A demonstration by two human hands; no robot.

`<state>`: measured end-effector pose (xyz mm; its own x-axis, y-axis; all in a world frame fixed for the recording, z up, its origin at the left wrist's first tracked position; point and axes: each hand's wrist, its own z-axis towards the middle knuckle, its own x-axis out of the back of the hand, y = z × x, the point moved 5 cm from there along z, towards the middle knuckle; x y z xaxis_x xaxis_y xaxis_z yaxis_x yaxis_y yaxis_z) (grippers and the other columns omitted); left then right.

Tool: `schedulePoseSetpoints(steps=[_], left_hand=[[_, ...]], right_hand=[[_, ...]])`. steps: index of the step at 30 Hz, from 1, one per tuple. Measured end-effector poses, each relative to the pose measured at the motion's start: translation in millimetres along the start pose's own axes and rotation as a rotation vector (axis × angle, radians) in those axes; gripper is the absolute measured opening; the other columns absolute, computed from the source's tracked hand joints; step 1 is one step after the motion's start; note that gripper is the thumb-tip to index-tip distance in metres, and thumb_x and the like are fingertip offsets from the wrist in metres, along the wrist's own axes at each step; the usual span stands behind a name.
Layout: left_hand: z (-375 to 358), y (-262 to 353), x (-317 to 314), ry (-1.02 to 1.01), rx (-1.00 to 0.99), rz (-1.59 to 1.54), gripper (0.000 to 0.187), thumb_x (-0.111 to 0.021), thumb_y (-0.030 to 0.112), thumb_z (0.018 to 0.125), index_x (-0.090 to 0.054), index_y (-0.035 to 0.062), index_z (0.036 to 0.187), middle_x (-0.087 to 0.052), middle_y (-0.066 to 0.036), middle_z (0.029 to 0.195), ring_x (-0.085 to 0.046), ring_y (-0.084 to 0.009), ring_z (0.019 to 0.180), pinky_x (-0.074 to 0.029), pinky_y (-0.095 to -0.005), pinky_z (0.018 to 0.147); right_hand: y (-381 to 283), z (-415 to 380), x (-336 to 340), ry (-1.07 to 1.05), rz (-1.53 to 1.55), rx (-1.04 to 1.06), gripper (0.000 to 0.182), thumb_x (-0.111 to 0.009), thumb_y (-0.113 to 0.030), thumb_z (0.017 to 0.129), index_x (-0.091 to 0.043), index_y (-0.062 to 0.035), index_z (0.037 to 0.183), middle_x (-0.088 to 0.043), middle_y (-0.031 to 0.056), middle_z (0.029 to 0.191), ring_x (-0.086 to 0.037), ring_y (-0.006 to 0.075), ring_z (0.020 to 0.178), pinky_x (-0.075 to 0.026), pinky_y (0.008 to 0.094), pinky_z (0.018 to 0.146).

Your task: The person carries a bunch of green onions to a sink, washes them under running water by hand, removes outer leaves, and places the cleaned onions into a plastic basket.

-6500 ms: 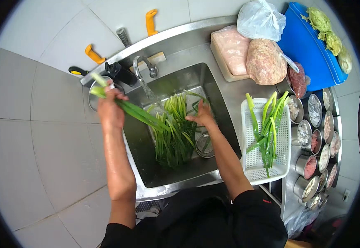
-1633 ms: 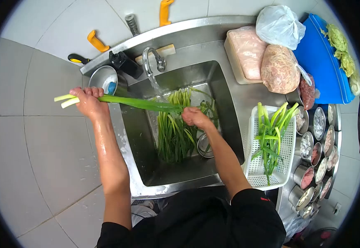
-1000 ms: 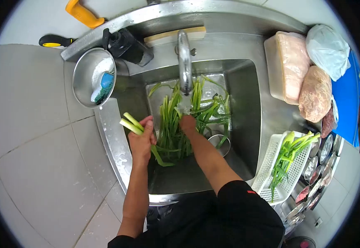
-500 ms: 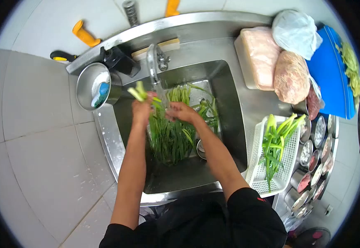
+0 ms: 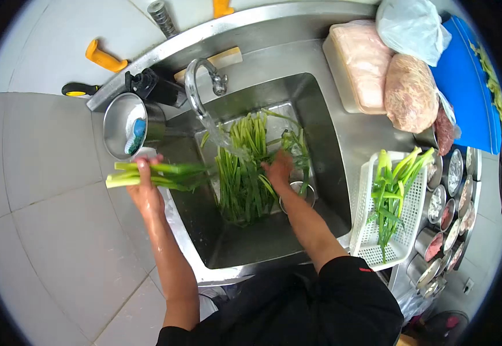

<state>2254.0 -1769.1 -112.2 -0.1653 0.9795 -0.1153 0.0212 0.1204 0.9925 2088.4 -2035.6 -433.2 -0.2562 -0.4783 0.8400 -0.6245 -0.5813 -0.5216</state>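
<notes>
Two hands, scallions at the sink

Two scallions [image 5: 153, 174] lay level in the left hand [image 5: 145, 190], which was clamped around them over the sink [image 5: 320, 138] rim. Water ran from the tap [image 5: 196, 86] onto the pile [image 5: 245, 167] in the basin. The right hand [image 5: 278, 170] rested spread on that pile. Farther right, a basket [image 5: 366, 242] held more scallions.

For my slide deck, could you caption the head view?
Left hand holds scallions beside the sink; right hand rests on greens under running tap.
</notes>
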Motion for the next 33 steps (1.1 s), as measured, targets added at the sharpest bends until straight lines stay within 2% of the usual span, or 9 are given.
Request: schedulePoseSetpoints(steps=[2,4,5,7,14,19,22,28,33], left_hand=[[-5.9,-10.0,8.0,-0.054,0.098,0.188,0.027,-0.066,0.017,0.088,-0.055,-0.0005,0.105,-0.057,-0.008,0.077,-0.061,-0.0185,0.070,-0.052,-0.0350,0.069],[-16.9,-25.3,8.5,-0.063,0.144,0.181,0.033,-0.070,0.017,0.085,-0.055,-0.0013,0.109,-0.055,-0.005,0.072,-0.056,-0.0151,0.058,-0.051,-0.0320,0.063],[-21.5,-36.3,8.0,-0.100,0.201,0.238,0.035,-0.069,0.016,0.086,-0.055,-0.0013,0.112,-0.055,-0.006,0.078,-0.054,-0.0141,0.058,-0.051,-0.0313,0.060],[-29.2,-56.6,11.0,-0.133,0.268,0.303,0.036,-0.068,0.016,0.086,-0.055,-0.0014,0.114,-0.056,-0.007,0.084,-0.053,-0.0131,0.059,-0.050,-0.0307,0.057],[-36.6,-147.1,20.2,-0.187,0.591,0.304,0.035,-0.069,0.016,0.084,-0.060,-0.0017,0.113,-0.059,-0.005,0.082,-0.056,-0.0130,0.066,-0.049,-0.0272,0.055],[-18.6,-190.7,-24.4,-0.266,0.788,0.477,0.035,-0.070,0.022,0.083,-0.063,0.0003,0.109,-0.061,-0.005,0.084,-0.057,-0.0152,0.067,-0.046,-0.0313,0.054],[-16.1,-184.2,-62.8,-0.473,0.725,0.515,0.035,-0.070,0.023,0.083,-0.063,-0.0004,0.108,-0.063,-0.006,0.082,-0.059,-0.0160,0.067,-0.046,-0.0313,0.054],[-4.2,-92.0,-63.0,-0.136,0.355,0.322,0.022,-0.070,0.018,0.084,-0.062,0.0000,0.094,-0.068,-0.009,0.085,-0.061,-0.0153,0.068,-0.047,-0.0270,0.055],[-8.7,-13.9,-29.7,-0.080,0.186,0.173,0.025,-0.066,0.012,0.087,-0.055,-0.0006,0.106,-0.065,-0.012,0.101,-0.065,-0.0197,0.090,-0.049,-0.0320,0.066]], right_hand=[[-39.9,-7.2,-7.5,-0.049,-0.262,0.267,0.058,-0.062,-0.033,0.087,-0.047,0.0055,0.127,-0.053,0.0257,0.122,-0.053,0.0405,0.112,-0.046,0.0502,0.088],[-45.6,-21.2,-71.3,-0.986,-0.013,-0.104,0.059,-0.064,-0.028,0.085,-0.042,0.0035,0.131,-0.049,0.0248,0.128,-0.049,0.0406,0.116,-0.044,0.0488,0.092],[-45.9,-19.8,-92.9,-0.984,-0.012,-0.100,0.059,-0.064,-0.028,0.085,-0.042,0.0035,0.131,-0.049,0.0248,0.128,-0.049,0.0406,0.116,-0.044,0.0488,0.092],[-25.3,-16.2,-114.2,-0.287,-0.092,-0.246,0.050,-0.064,-0.022,0.083,-0.050,-0.0008,0.126,-0.054,0.0242,0.120,-0.054,0.0389,0.107,-0.046,0.0480,0.088],[-40.9,28.4,-99.3,-0.607,-0.111,-0.115,0.040,-0.064,-0.014,0.080,-0.055,-0.0008,0.117,-0.061,0.0196,0.110,-0.061,0.0331,0.093,-0.049,0.0413,0.075],[-87.7,40.2,-45.9,-0.671,0.691,0.066,0.026,-0.060,-0.010,0.085,-0.060,-0.0027,0.111,-0.064,0.0076,0.098,-0.059,0.0173,0.080,-0.048,0.0320,0.067],[-145.9,25.7,33.9,-0.909,0.907,0.195,0.019,-0.058,-0.015,0.092,-0.062,-0.0045,0.107,-0.063,0.0016,0.090,-0.057,0.0115,0.077,-0.048,0.0292,0.065],[-91.8,15.3,46.9,-0.812,0.799,0.373,0.021,-0.055,-0.023,0.093,-0.063,-0.0029,0.091,-0.063,0.0038,0.079,-0.056,0.0140,0.072,-0.046,0.0305,0.068],[-44.7,-18.0,30.6,-0.810,0.799,0.213,0.026,-0.053,-0.026,0.095,-0.058,-0.0033,0.083,-0.057,0.0021,0.071,-0.051,0.0155,0.063,-0.043,0.0315,0.064]])
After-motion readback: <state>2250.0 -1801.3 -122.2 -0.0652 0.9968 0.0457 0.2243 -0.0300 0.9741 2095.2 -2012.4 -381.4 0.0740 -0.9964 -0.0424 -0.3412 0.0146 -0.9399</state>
